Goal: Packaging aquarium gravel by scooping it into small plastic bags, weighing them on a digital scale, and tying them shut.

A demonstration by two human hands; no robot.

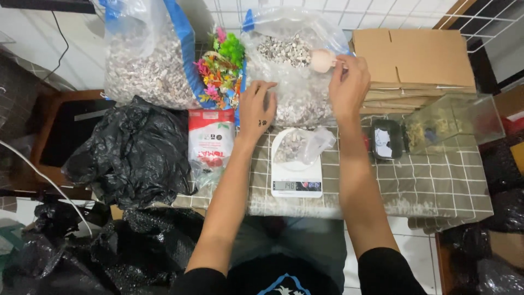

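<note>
My right hand point(349, 84) grips the handle of a small pale scoop point(322, 60), whose bowl rests on speckled gravel inside a big clear plastic sack point(297, 65). My left hand point(256, 106) presses flat against the front of that sack. Just below the hands, a small clear bag point(303, 145) partly filled with gravel sits on a white digital kitchen scale point(296, 175) with its display lit.
A second gravel sack point(147, 60) stands at the left, with colourful plastic plants point(221, 71) between the sacks. A red-and-white pouch point(210, 142) and black plastic bags point(136, 153) lie left of the scale. Flattened cardboard boxes point(415, 60), a clear tank point(453, 120) and a black tray point(386, 139) stand right.
</note>
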